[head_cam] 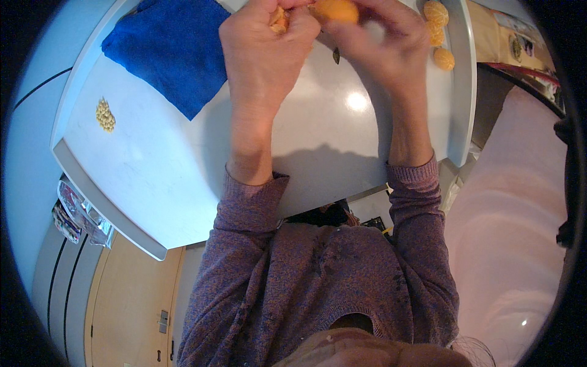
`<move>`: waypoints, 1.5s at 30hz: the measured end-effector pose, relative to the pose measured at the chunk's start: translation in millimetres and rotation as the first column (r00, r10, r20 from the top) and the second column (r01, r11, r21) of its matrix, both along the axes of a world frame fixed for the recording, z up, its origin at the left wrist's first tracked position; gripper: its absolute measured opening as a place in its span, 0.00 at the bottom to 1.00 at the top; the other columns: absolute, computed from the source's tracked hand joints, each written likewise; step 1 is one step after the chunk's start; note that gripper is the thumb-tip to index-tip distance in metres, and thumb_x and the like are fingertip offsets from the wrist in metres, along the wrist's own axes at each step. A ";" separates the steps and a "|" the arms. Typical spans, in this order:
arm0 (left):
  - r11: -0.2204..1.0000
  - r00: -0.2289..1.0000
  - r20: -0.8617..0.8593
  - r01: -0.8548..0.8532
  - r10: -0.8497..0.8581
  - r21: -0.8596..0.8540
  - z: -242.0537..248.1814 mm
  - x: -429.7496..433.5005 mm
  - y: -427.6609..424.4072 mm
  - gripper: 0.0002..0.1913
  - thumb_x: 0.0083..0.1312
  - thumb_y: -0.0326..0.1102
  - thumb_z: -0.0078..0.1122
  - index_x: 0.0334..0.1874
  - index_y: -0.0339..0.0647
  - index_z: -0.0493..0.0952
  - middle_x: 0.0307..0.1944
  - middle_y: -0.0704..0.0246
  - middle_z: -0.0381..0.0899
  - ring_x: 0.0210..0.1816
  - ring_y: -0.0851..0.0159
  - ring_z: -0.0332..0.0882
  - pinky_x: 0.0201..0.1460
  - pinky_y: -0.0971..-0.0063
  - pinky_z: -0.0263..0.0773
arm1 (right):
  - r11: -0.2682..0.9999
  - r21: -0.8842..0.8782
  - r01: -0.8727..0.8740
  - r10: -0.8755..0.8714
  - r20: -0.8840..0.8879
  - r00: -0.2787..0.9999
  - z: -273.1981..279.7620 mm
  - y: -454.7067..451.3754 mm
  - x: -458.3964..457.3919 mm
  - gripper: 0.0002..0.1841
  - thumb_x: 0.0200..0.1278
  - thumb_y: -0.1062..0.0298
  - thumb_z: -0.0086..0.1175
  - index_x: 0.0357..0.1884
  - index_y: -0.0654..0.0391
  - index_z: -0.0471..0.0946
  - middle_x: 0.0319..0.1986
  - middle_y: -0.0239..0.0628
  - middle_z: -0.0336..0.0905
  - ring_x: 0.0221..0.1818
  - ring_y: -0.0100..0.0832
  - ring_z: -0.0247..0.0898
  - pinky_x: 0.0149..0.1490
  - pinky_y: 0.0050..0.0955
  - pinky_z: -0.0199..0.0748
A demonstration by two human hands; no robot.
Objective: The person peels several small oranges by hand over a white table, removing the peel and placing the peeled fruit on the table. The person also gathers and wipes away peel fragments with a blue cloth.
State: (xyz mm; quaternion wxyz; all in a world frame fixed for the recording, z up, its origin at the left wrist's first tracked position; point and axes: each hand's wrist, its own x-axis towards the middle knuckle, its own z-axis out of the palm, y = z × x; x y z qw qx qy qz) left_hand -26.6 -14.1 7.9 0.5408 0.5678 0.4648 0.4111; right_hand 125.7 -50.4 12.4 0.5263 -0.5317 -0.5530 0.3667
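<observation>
At the top edge of the view, my left hand (271, 50) is curled with its back towards me, and a piece of orange peel (278, 21) shows inside its fist. My right hand (390, 50), slightly blurred, grips a mandarin (338, 10) with its thumb below the fruit. The fingertips of both hands meet near this mandarin and are partly cut off by the frame. Below it, a small dark green leaf (336, 56) is visible. To the right of my right hand, several peeled mandarins, including the nearest one (444, 58), lie along the table's raised edge.
A blue cloth (174, 50) lies on the white table (151, 169), left of my left hand. Farther left is a small heap of pale yellow kernels or seeds (105, 115). Raised rims (465, 91) border the table. Pink fabric (509, 220) spreads beyond its right side.
</observation>
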 end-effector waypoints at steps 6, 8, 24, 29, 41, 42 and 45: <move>0.947 0.988 0.154 0.064 -0.015 -0.316 6.8 -4.0 5.8 0.03 0.64 0.23 0.55 0.34 0.33 0.78 0.21 0.71 0.76 0.17 0.79 0.69 0.19 0.86 0.63 | 0.986 -0.168 -0.018 -0.057 -0.430 0.901 -9.3 -1.7 -0.9 0.18 0.55 0.75 0.64 0.49 0.67 0.78 0.37 0.36 0.81 0.35 0.22 0.76 0.37 0.18 0.76; 0.928 0.984 0.178 0.063 0.003 -0.366 8.1 -4.8 6.7 0.04 0.66 0.25 0.55 0.34 0.34 0.78 0.21 0.71 0.77 0.17 0.78 0.69 0.20 0.86 0.63 | 0.988 -0.156 0.003 -0.073 -0.447 0.891 -11.2 -0.2 -1.6 0.18 0.55 0.75 0.64 0.49 0.67 0.78 0.38 0.37 0.81 0.35 0.22 0.76 0.37 0.18 0.76; 0.928 0.980 0.179 0.149 -0.091 -0.342 -2.2 -2.6 3.4 0.06 0.67 0.25 0.53 0.40 0.32 0.80 0.24 0.72 0.78 0.20 0.78 0.71 0.22 0.85 0.66 | 0.987 0.155 -0.035 0.023 0.075 0.997 -6.0 4.7 1.3 0.17 0.52 0.72 0.63 0.44 0.68 0.81 0.33 0.37 0.81 0.29 0.21 0.73 0.30 0.16 0.69; 0.930 0.982 0.186 0.097 -0.032 -0.355 -2.6 0.5 0.8 0.05 0.67 0.25 0.53 0.38 0.32 0.79 0.22 0.72 0.77 0.19 0.78 0.70 0.21 0.85 0.65 | 0.990 -0.115 0.083 -0.118 -0.343 0.932 -11.8 -3.3 -7.4 0.19 0.54 0.73 0.63 0.48 0.69 0.78 0.34 0.42 0.80 0.29 0.24 0.74 0.31 0.19 0.73; 0.880 0.897 0.438 0.163 0.056 -0.447 -9.3 -6.4 3.3 0.13 0.67 0.37 0.53 0.41 0.32 0.78 0.25 0.66 0.77 0.19 0.71 0.71 0.21 0.81 0.62 | 0.984 -0.097 -0.152 0.015 -0.795 0.606 -21.9 -1.5 1.2 0.21 0.62 0.69 0.59 0.54 0.69 0.71 0.37 0.47 0.80 0.25 0.29 0.77 0.30 0.23 0.78; 0.884 0.887 0.454 0.148 0.080 -0.444 -9.5 -5.7 2.7 0.13 0.67 0.38 0.54 0.41 0.33 0.78 0.25 0.66 0.77 0.19 0.71 0.71 0.20 0.81 0.62 | 0.987 -0.109 -0.121 0.001 -0.738 0.674 -20.1 -1.7 0.2 0.21 0.62 0.69 0.59 0.54 0.69 0.71 0.37 0.46 0.80 0.26 0.28 0.77 0.30 0.23 0.77; 0.901 0.921 0.382 0.098 0.079 -0.422 -9.8 -4.0 2.3 0.14 0.68 0.40 0.55 0.41 0.34 0.79 0.25 0.67 0.77 0.20 0.72 0.71 0.20 0.82 0.62 | 0.989 -0.139 -0.040 -0.049 -0.584 0.810 -13.0 -4.7 -4.8 0.20 0.61 0.68 0.61 0.52 0.68 0.73 0.37 0.43 0.80 0.29 0.26 0.76 0.32 0.20 0.76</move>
